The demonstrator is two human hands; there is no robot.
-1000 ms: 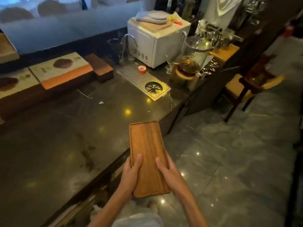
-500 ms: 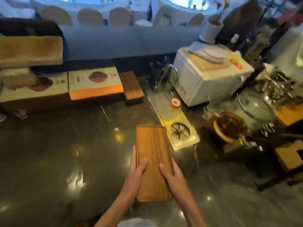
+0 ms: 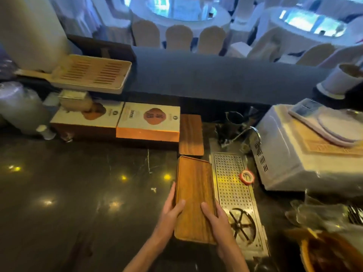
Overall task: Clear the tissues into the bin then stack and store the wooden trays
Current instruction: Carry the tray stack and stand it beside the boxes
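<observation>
Wooden tray [image 3: 193,193] between left hand [image 3: 168,215], right hand [image 3: 217,222]

Red ring [image 3: 241,176] lies on metal drain grate [image 3: 227,193].

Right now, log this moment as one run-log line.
left hand: grips wooden tray, left edge | right hand: grips right edge | wooden tray: over dark counter, far end just short of darker tray

Desk [image 3: 78,193]: dark polished stone (light spots reflected). At back: printed boxes [image 3: 149,122], dark wooden tray [image 3: 191,134]. At right: perforated metal drain plate [image 3: 231,185], white appliance [image 3: 284,163].
</observation>
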